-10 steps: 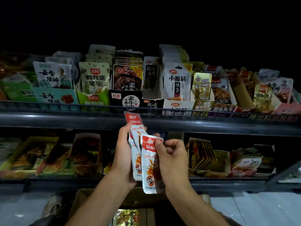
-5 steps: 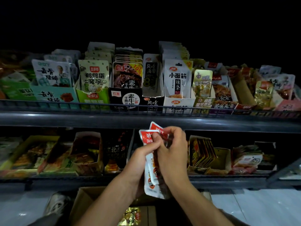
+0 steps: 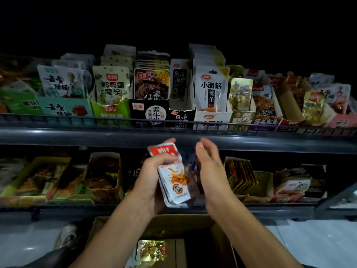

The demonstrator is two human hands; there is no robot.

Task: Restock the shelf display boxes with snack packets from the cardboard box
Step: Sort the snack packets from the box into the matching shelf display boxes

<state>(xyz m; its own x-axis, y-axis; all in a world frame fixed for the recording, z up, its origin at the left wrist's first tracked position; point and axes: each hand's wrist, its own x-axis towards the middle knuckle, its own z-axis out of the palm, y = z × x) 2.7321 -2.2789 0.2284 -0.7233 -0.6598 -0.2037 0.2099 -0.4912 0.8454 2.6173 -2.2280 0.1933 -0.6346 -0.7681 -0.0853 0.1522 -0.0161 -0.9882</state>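
My left hand [image 3: 152, 178] grips a small stack of white snack packets [image 3: 173, 176] with red tops, held upright in front of the lower shelf. My right hand [image 3: 209, 163] stands just right of the stack, fingers straight and flat, its palm facing the packets' edge. Below my forearms sits the open cardboard box [image 3: 119, 229] with a gold packet [image 3: 152, 250] inside. The display boxes line both shelves; a brown open-fronted one [image 3: 105, 176] stands left of my hands and a tan one [image 3: 260, 186] to the right.
The upper shelf rail [image 3: 96, 136] crosses just above my hands, with upright packets in boxes behind a wire guard. The lower shelf edge [image 3: 270, 209] runs behind my wrists. A shoe [image 3: 66, 236] rests on the pale floor left of the cardboard box.
The packets have been gathered into one stack in my left hand. My right hand has let go of them and now stands flat beside the stack.
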